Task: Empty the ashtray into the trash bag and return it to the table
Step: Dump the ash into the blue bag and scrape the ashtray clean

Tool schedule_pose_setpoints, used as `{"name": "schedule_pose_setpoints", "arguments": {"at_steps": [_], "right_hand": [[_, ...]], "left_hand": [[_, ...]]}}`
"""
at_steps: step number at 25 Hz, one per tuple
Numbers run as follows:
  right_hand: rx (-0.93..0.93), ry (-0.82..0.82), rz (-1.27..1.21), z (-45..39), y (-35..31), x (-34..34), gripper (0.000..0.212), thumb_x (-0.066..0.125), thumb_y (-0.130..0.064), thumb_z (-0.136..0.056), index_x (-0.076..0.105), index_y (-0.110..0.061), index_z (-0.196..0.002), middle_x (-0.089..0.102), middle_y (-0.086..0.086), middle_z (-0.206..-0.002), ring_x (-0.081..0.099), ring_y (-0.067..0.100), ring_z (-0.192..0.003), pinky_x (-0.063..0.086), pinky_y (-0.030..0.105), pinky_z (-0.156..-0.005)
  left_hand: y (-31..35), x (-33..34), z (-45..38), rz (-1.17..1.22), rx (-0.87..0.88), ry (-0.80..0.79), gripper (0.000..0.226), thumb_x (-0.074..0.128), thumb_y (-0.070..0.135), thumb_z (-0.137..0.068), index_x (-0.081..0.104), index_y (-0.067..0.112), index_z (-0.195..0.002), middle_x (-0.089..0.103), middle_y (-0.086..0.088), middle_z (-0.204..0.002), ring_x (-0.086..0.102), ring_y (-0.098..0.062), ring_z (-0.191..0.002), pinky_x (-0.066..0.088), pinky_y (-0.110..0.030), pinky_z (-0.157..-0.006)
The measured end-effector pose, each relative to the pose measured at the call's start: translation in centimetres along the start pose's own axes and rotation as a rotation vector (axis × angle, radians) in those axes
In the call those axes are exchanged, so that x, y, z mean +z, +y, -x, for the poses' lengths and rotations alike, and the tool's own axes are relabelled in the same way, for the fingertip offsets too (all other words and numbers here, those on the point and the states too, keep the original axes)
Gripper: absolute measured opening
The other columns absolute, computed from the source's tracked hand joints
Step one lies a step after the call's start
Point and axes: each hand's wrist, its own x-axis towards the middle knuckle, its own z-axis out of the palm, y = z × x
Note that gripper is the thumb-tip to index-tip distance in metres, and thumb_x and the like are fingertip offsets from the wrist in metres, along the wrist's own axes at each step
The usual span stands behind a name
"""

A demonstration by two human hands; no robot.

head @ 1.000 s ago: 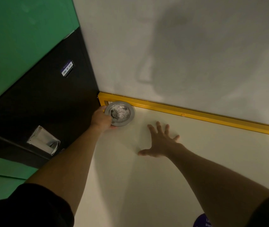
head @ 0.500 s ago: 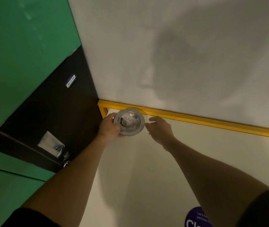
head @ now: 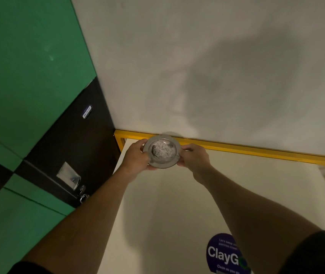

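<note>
1. Head view: ashtray, a shallow metal dish, sits between both hands over the far corner of the table, near the yellow edge strip. Whether it has cleared the tabletop cannot be told.
2. Left hand is closed on the left rim; right hand grips the right rim with its fingertips. Hands are apart, with the dish spanning them.
3. Contents: a heap of grey ash, with a darker lump at its left.
4. Risk: the dish is shallow, so any tilt or jolt in carrying would likely shed ash onto the table.
5. Risk: a rim-only hold on smooth metal may slip.
6. Trash bag not in view; the carry distance is unknown, so spill exposure is hard to judge.
</note>
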Motion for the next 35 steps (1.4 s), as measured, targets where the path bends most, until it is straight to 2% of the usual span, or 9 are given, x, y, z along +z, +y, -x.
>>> {"name": "schedule_pose_setpoints", "arguments": {"at_steps": [4,7,10,14,16,22,27,32,35], "right_hand": [[0.012,0.041,-0.066,2.7,-1.0,-2.6,0.018,0.063,-0.006,-0.087,0.067,-0.020,-0.076,0.070,0.007,-0.083,0.067,0.014,-0.054,0.058,0.025,-0.053],[0.003,0.053,-0.102,5.1,-1.7,-4.9,0.021,0.063,-0.006,-0.087,0.064,-0.023,-0.076,0.070,0.007,-0.085,0.069,0.016,-0.056,0.056,0.023,-0.050],[0.004,0.047,-0.168,7.6,-2.1,-7.1,0.019,0.063,-0.003,-0.088,0.065,-0.018,-0.077,0.071,0.013,-0.090,0.070,0.024,-0.068,0.057,0.028,-0.058],[0.003,0.039,-0.220,11.0,-2.1,-9.7,0.016,0.060,-0.002,-0.090,0.067,-0.013,-0.081,0.070,0.017,-0.091,0.069,0.028,-0.074,0.058,0.034,-0.068],[0.001,0.047,-0.241,12.8,-2.1,-11.2,0.013,0.060,-0.002,-0.090,0.068,-0.011,-0.084,0.071,0.018,-0.093,0.069,0.029,-0.078,0.058,0.034,-0.068],[-0.002,0.052,-0.316,17.6,-1.8,-15.8,0.008,0.059,-0.003,-0.094,0.066,-0.007,-0.092,0.071,0.017,-0.095,0.071,0.029,-0.085,0.058,0.030,-0.062],[0.011,0.046,-0.323,20.9,-1.0,-20.5,0.013,0.056,-0.003,-0.096,0.063,-0.010,-0.088,0.070,0.011,-0.090,0.072,0.022,-0.077,0.057,0.024,-0.051],[0.011,0.073,-0.363,22.9,0.9,-26.7,0.013,0.056,-0.001,-0.095,0.063,-0.008,-0.087,0.071,0.013,-0.086,0.072,0.022,-0.074,0.057,0.025,-0.052],[0.013,0.105,-0.394,23.9,2.5,-31.4,0.012,0.055,-0.001,-0.095,0.063,-0.006,-0.087,0.069,0.014,-0.082,0.070,0.021,-0.068,0.056,0.025,-0.051]], "left_hand": [[2.1,1.2,2.8,0.005,0.029,-0.035,0.043,0.047,-0.010,-0.089,0.063,0.019,-0.117,0.052,-0.005,-0.112,0.061,-0.029,-0.101,0.062,-0.042,-0.060],[3.5,2.3,5.2,0.004,0.069,-0.070,0.042,0.047,-0.007,-0.089,0.065,0.028,-0.103,0.053,-0.001,-0.103,0.063,-0.024,-0.094,0.061,-0.037,-0.055],[5.0,3.3,7.7,-0.013,0.109,-0.113,0.044,0.048,-0.006,-0.090,0.064,0.035,-0.094,0.054,0.000,-0.103,0.063,-0.023,-0.093,0.061,-0.037,-0.056],[6.4,4.5,10.9,-0.050,0.135,-0.162,0.041,0.045,-0.008,-0.090,0.067,0.025,-0.102,0.054,-0.002,-0.100,0.064,-0.026,-0.092,0.062,-0.041,-0.060],[7.1,5.1,12.6,-0.076,0.140,-0.191,0.041,0.044,-0.010,-0.089,0.067,0.019,-0.107,0.056,-0.003,-0.102,0.065,-0.027,-0.093,0.063,-0.041,-0.062],[8.5,7.7,17.6,-0.102,0.171,-0.278,0.040,0.045,-0.008,-0.088,0.069,0.020,-0.100,0.062,0.000,-0.097,0.068,-0.022,-0.085,0.062,-0.040,-0.063],[8.9,11.1,21.7,-0.111,0.184,-0.315,0.035,0.048,-0.004,-0.091,0.070,0.024,-0.094,0.061,0.000,-0.093,0.070,-0.023,-0.080,0.061,-0.036,-0.059],[9.1,16.7,25.4,-0.113,0.179,-0.345,0.034,0.048,-0.004,-0.092,0.069,0.018,-0.108,0.061,0.000,-0.097,0.070,-0.024,-0.084,0.062,-0.037,-0.061],[8.9,21.3,27.5,-0.122,0.176,-0.373,0.038,0.046,-0.004,-0.092,0.067,0.017,-0.116,0.063,-0.004,-0.108,0.070,-0.026,-0.092,0.062,-0.038,-0.063]]}}
